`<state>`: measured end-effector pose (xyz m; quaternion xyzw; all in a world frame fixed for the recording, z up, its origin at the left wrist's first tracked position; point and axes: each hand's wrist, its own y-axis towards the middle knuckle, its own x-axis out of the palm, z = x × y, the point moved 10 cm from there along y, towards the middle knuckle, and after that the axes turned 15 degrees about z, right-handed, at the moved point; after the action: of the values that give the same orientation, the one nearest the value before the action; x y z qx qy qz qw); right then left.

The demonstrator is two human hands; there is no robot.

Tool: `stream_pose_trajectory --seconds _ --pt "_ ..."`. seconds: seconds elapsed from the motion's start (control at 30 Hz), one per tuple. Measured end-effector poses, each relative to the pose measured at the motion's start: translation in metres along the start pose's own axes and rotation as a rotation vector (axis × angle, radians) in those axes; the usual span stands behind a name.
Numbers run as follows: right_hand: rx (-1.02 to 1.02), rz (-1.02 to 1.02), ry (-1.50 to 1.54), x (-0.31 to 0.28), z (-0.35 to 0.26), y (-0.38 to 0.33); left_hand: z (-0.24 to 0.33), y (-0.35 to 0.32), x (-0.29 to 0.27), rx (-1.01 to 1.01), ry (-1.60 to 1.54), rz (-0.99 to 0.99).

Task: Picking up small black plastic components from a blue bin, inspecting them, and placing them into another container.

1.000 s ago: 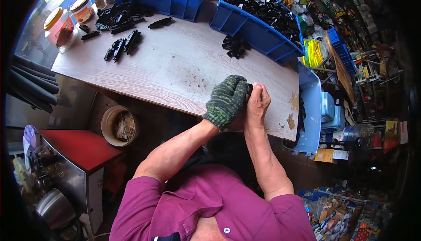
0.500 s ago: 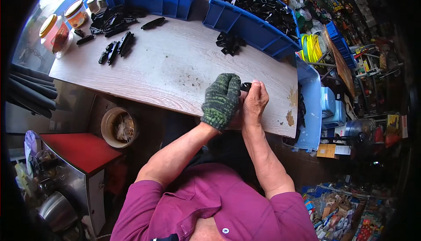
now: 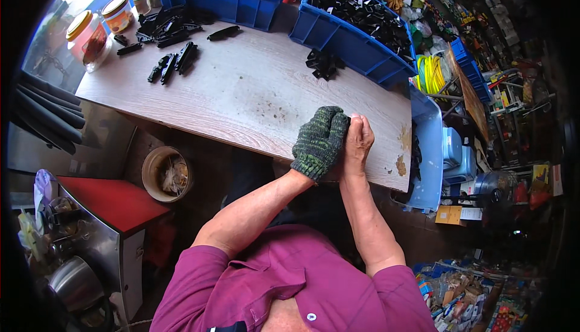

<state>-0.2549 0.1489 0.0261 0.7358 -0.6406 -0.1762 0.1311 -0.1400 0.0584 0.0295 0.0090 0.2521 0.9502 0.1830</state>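
Observation:
My left hand, in a dark green knitted glove, is closed and pressed against my bare right hand over the near right part of the table. The right hand's fingers are bent and drawn together beside the glove. Only a sliver of black shows between them; the rest of whatever they grip is hidden. Beyond my hands a small heap of bent black plastic parts lies below the blue bins. Long black plastic pieces lie at the table's left, near a larger dark pile and a single piece.
Two blue bins, the left bin and right bin, hold black parts at the table's far edge. Jars stand at the left corner. A light blue tub adjoins the right end. A waste bucket sits on the floor.
Both hands have come closer together, and the black part that showed between them is now nearly covered. The whole view has shifted slightly.

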Motion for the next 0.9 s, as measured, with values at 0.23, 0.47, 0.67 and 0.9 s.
stream_pose_trajectory --seconds 0.23,0.47,0.67,0.9 --pt "0.640 0.130 0.182 -0.014 0.026 0.007 -0.032 -0.009 0.002 -0.451 -0.256 0.008" --pt "0.597 0.660 0.164 -0.108 0.051 0.090 -0.018 -0.008 0.011 -0.272 -0.223 -0.043" --pt "0.667 0.256 0.067 -0.028 0.070 0.073 -0.003 -0.001 0.003 -0.073 -0.130 0.019" --pt "0.602 -0.059 -0.211 0.066 0.059 0.072 -0.003 -0.004 0.007 -0.131 -0.121 -0.069"
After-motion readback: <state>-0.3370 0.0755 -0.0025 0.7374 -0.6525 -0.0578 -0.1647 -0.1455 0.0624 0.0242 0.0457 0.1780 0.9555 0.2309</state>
